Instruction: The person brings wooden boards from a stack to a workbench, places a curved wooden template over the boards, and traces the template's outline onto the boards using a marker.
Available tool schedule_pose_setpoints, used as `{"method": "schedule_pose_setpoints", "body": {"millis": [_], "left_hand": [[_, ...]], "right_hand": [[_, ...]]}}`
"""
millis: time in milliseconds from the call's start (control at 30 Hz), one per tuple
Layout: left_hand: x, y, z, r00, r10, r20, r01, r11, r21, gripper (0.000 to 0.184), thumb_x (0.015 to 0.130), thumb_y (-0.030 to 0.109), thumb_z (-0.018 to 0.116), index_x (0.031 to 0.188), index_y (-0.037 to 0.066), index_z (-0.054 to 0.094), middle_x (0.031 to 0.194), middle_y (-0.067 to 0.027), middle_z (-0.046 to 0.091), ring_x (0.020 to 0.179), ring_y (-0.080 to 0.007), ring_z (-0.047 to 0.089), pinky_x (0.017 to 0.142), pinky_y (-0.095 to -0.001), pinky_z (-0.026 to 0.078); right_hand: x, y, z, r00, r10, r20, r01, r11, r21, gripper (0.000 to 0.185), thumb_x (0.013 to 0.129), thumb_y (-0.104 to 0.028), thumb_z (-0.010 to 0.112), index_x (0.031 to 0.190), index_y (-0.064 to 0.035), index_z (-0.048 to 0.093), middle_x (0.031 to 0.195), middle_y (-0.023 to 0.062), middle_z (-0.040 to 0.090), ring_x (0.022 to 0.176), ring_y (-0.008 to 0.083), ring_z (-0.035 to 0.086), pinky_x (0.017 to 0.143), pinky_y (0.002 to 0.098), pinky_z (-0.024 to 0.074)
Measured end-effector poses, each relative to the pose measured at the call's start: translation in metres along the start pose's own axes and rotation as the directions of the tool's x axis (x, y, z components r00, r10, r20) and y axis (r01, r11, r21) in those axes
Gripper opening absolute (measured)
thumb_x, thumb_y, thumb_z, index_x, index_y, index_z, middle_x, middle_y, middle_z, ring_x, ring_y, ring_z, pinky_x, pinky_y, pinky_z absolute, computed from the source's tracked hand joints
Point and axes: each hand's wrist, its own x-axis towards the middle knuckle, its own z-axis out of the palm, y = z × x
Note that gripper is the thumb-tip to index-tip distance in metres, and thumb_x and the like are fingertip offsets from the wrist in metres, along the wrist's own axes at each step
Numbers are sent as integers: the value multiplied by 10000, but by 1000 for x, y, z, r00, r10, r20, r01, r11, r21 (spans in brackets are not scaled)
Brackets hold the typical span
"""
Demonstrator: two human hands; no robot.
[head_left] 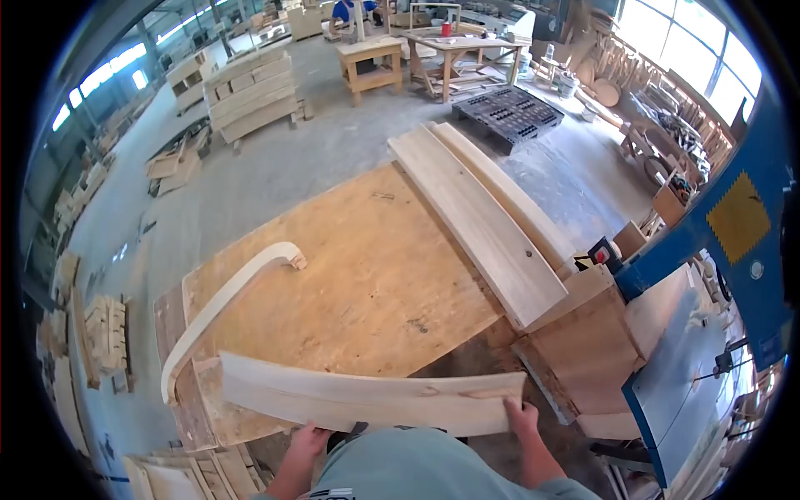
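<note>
A wide pale wooden board [367, 397] lies across in front of my body, its left end over the near edge of the plywood tabletop [350, 292]. My right hand [522, 417] grips its right end, with fingers around the edge. At the lower edge, left of the middle, my left hand [310, 438] is closed on the same board; part of its fingers is hidden. Beyond the board's left end, a curved wooden piece [229, 292] rests on the tabletop, with a notched end at the top.
Long planks [479, 221] lie along the tabletop's right side. To the right stands a blue bandsaw [733, 233] with a grey saw table [679, 392], beside a wooden box [575, 350]. A black pallet [510, 114] and stacked timber [250, 96] are farther back. A person [354, 10] is at the far end.
</note>
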Motion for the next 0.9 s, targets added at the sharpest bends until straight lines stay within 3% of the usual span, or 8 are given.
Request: {"method": "schedule_pose_setpoints", "body": {"millis": [67, 200, 300, 367, 433, 567, 767, 900], "left_hand": [[-32, 52, 47, 979, -108, -173, 160, 932, 325, 284, 997, 257, 570, 1217, 78, 566, 1172, -91, 644, 1065, -211, 611, 885, -359, 523], [1, 39, 92, 973, -218, -71, 219, 790, 573, 288, 990, 305, 576, 1175, 86, 594, 1064, -89, 676, 933, -188, 641, 716, -296, 543], [30, 22, 128, 963, -251, -99, 225, 545, 807, 284, 973, 346, 587, 1060, 83, 649, 876, -66, 691, 692, -166, 626, 549, -285, 506], [37, 20, 172, 963, -234, -134, 173, 158, 972, 314, 957, 371, 582, 910, 77, 682, 736, -44, 665, 526, -158, 554, 484, -298, 468], [42, 11, 205, 982, -187, -40, 69, 156, 985, 332, 950, 367, 582, 862, 62, 680, 703, -52, 654, 508, -172, 556, 483, -318, 468], [75, 13, 254, 959, 31, 281, -279, -39, 959, 380, 915, 365, 605, 791, 13, 675, 666, -97, 647, 546, -223, 609, 510, -375, 481], [157, 61, 349, 943, 251, 217, -224, -1, 975, 423, 886, 375, 618, 843, -39, 692, 797, -201, 701, 760, -331, 695, 720, -447, 529], [203, 74, 401, 908, 351, 229, -249, 12, 968, 404, 875, 361, 623, 924, -34, 692, 934, -241, 704, 913, -371, 686, 794, -461, 522]], "right_hand": [[-31, 45, 14, 996, 81, -42, -77, 993, 94, 568, 810, -425, 737, 976, 117, 695, 863, 106, 700, 803, 148, 631, 721, 332, 512], [-75, 117, -31, 956, 184, -229, -129, 963, 238, 532, 842, -401, 722, 926, 123, 691, 820, 68, 664, 746, 125, 573, 673, 310, 487], [-94, 216, -47, 891, 306, -336, -190, 922, 338, 500, 858, -408, 721, 838, 91, 687, 767, 42, 636, 707, 107, 538, 624, 300, 461], [-115, 227, -48, 868, 309, -389, -168, 920, 355, 527, 870, -446, 721, 788, 74, 683, 725, 25, 619, 679, 100, 526, 594, 296, 448], [-148, 187, -50, 792, 467, -394, -282, 851, 443, 419, 873, -498, 706, 755, -100, 644, 667, -55, 484, 607, 89, 424, 540, 288, 366], [-124, 260, -14, 791, 396, -467, -163, 871, 463, 577, 871, -497, 717, 767, 69, 686, 694, 14, 608, 652, 93, 512, 577, 291, 444], [-98, 132, 42, 838, 380, -391, -196, 879, 434, 518, 850, -440, 727, 872, 77, 706, 776, 65, 651, 655, 116, 551, 586, 313, 471], [-62, 44, 62, 904, 427, -18, -377, 818, 434, 421, 853, -393, 730, 880, 25, 684, 727, 42, 616, 617, 122, 546, 542, 312, 450]]}}
